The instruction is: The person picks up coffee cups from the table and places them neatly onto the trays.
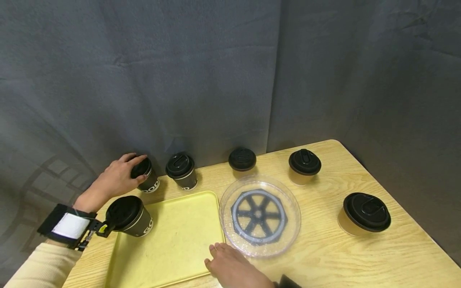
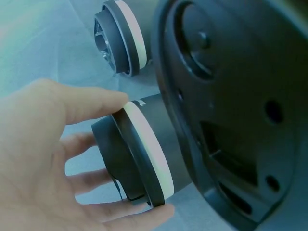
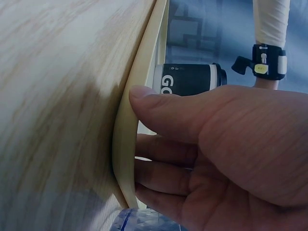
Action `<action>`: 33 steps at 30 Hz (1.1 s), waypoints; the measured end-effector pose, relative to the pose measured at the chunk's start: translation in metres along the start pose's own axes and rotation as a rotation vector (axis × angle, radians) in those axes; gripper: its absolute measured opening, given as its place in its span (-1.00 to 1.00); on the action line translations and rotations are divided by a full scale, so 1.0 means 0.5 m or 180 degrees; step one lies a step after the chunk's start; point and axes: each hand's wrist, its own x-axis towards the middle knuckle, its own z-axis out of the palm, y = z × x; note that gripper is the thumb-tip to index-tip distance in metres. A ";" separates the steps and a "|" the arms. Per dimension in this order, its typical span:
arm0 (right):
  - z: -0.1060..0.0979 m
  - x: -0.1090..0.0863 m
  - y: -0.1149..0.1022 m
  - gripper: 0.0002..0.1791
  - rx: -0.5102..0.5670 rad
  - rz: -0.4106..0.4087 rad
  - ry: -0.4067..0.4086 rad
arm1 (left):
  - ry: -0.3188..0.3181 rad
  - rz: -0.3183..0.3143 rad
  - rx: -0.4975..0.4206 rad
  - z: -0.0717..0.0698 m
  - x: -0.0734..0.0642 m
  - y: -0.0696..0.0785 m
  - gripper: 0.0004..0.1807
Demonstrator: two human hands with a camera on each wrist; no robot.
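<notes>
My left hand (image 1: 120, 176) grips a lidded dark paper coffee cup (image 1: 148, 185) at the back left. In the left wrist view the thumb lies along one side of its black lid (image 2: 113, 154) and the fingers reach round the other. Another dark lidded cup (image 1: 138, 224) with white letters stands at the left side of the yellow tray (image 1: 169, 244), under the left wrist. My right hand (image 1: 239, 266) is at the tray's front right corner, fingers loosely bent. In the right wrist view its thumb overlaps the tray's rim (image 3: 126, 130).
A third dark cup (image 1: 185, 178) stands behind the tray. Right of the tray is a clear round turntable (image 1: 293, 224) with a dark spoked base. Brown cups with black lids stand behind it (image 1: 242, 160), at its back right (image 1: 302, 170) and farther right (image 1: 363, 216). A grey curtain (image 1: 216, 80) hangs behind the table.
</notes>
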 end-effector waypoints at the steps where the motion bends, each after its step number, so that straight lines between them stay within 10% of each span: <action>1: 0.000 0.001 0.000 -0.20 -0.0036 -0.0006 0.0002 | 0.0010 -0.0001 0.0011 -0.001 -0.001 0.000 -0.26; 33: 0.002 0.008 -0.007 -0.53 -0.0409 -0.0053 0.0216 | 0.0240 0.0013 0.0169 -0.053 -0.032 0.033 -0.27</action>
